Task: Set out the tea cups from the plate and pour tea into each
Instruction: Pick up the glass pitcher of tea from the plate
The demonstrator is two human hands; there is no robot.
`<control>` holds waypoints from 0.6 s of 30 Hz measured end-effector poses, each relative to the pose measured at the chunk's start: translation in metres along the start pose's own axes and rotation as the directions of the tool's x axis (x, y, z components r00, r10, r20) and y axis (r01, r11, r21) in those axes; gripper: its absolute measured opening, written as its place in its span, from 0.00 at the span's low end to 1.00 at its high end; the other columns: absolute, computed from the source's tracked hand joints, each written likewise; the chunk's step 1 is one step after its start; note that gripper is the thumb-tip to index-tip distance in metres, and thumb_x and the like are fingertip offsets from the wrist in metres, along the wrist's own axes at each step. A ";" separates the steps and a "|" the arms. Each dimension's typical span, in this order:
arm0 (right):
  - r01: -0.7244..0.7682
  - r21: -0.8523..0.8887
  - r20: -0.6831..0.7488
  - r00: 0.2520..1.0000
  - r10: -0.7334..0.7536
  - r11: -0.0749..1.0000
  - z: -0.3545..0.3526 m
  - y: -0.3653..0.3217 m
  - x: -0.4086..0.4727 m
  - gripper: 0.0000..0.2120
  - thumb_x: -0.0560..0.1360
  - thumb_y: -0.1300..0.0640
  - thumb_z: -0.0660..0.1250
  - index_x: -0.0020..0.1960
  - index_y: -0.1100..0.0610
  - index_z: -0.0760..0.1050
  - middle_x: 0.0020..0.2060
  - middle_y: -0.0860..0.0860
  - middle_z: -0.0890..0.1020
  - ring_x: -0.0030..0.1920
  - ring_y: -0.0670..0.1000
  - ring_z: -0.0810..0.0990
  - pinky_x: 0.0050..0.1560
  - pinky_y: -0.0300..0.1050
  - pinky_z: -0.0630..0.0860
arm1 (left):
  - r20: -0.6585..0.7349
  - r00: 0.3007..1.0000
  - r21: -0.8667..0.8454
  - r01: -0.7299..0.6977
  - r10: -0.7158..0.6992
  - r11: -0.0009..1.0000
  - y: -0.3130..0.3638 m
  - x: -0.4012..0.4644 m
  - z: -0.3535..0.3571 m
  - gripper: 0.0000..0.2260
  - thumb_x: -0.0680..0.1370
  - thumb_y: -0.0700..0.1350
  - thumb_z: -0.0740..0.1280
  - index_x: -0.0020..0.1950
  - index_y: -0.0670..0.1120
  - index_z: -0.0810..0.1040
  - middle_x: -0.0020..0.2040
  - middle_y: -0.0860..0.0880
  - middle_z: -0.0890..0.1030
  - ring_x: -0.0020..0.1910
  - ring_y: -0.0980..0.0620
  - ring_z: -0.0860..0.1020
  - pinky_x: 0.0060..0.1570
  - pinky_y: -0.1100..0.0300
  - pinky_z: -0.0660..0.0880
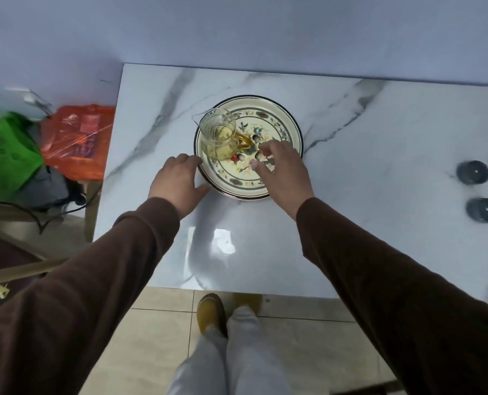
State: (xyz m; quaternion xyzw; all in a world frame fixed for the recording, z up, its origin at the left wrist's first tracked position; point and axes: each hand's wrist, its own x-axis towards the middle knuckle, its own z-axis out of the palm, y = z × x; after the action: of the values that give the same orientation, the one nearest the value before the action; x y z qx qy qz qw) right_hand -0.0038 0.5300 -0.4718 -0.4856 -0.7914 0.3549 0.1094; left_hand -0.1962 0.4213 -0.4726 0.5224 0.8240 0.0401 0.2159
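One plate, one glass pitcher, four dark cups, two hands

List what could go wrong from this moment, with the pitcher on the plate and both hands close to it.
1. The right hand hovers open above the plate, beside the glass pitcher; a clumsy reach for its amber handle could tip the tea out.
2. The left hand is at the plate's rim; a nudge might slide it on the glossy marble table.
3. The dark cups sit far right, so carrying tea across risks drips.

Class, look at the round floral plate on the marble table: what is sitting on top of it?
A clear glass pitcher of pale yellow tea with an amber handle stands on the round floral plate. The right hand hovers over the plate's near right part, hiding that area.
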 end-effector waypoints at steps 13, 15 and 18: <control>-0.057 0.120 0.092 0.995 0.046 0.991 0.037 -0.002 0.048 0.16 0.81 0.54 0.60 0.66 0.57 0.70 0.63 0.53 0.72 0.59 0.53 0.75 0.61 0.55 0.73 | -0.018 1.000 -0.004 -0.019 0.018 1.000 -0.026 0.059 0.005 0.23 0.73 0.52 0.69 0.66 0.46 0.73 0.59 0.43 0.75 0.61 0.41 0.71 0.57 0.49 0.72; -0.066 0.167 0.079 0.995 0.054 0.984 0.042 -0.001 0.050 0.13 0.81 0.54 0.59 0.63 0.58 0.71 0.59 0.53 0.75 0.57 0.52 0.75 0.60 0.54 0.73 | -0.021 0.999 -0.013 -0.037 0.037 0.999 -0.027 0.064 0.007 0.24 0.73 0.52 0.69 0.66 0.46 0.73 0.59 0.42 0.75 0.61 0.40 0.71 0.57 0.48 0.71; -0.101 0.268 0.073 0.994 0.084 0.958 0.048 -0.001 0.054 0.09 0.82 0.55 0.58 0.58 0.58 0.72 0.52 0.51 0.76 0.51 0.52 0.77 0.54 0.53 0.76 | -0.024 0.998 -0.026 -0.054 0.054 0.998 -0.029 0.071 0.009 0.24 0.73 0.51 0.69 0.67 0.46 0.72 0.59 0.42 0.75 0.61 0.40 0.71 0.58 0.48 0.71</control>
State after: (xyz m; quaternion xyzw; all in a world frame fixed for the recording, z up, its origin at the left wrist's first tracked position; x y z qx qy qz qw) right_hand -0.0566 0.5537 -0.5146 -0.4916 -0.7146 0.4792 0.1340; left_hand -0.2429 0.4687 -0.5109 0.5410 0.8113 0.0631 0.2122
